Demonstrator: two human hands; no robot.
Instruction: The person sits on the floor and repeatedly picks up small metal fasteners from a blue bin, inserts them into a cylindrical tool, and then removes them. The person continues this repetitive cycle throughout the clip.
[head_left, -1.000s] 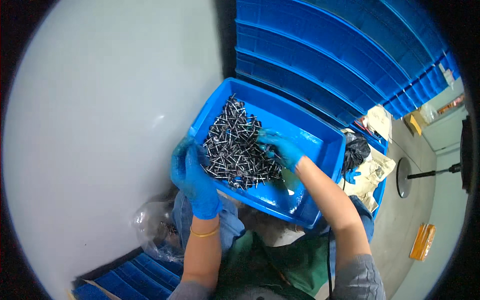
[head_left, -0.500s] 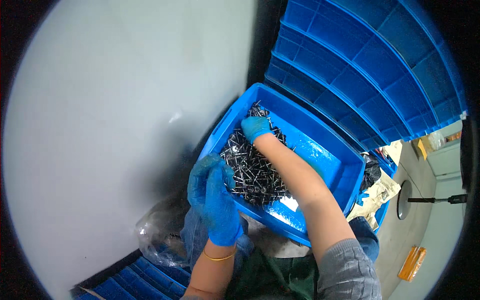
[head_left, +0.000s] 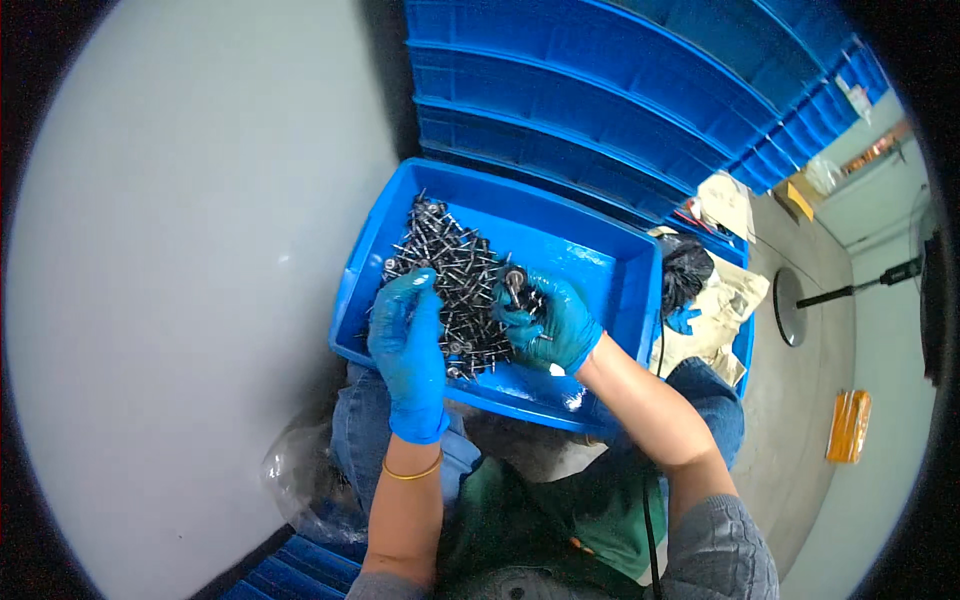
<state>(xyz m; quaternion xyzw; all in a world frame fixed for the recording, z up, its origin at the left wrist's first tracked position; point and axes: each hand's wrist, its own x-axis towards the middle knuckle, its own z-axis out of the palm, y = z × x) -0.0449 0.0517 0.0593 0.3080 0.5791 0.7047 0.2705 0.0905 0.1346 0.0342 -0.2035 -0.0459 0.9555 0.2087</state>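
Note:
A blue plastic bin [head_left: 600, 255] rests on my lap, holding a pile of dark metal screws with washers [head_left: 450, 270]. My right hand [head_left: 548, 322], in a blue glove, is shut on several of these screws, one sticking up between thumb and fingers. At the bin's near left, my gloved left hand [head_left: 408, 345] lies over the pile's edge, fingers apart, touching the screws without holding any that I can see.
Stacked blue bins [head_left: 600, 90] rise just beyond the bin. A grey wall [head_left: 180, 260] fills the left. A clear plastic bag [head_left: 300, 480] lies by my left knee. At right sit a second bin with bags [head_left: 720, 290] and a round stand base [head_left: 790, 305] on the floor.
My right hand has drawn back from the far end of the pile to the bin's middle, now gripping screws. My left hand has come down onto the pile. The view has shifted.

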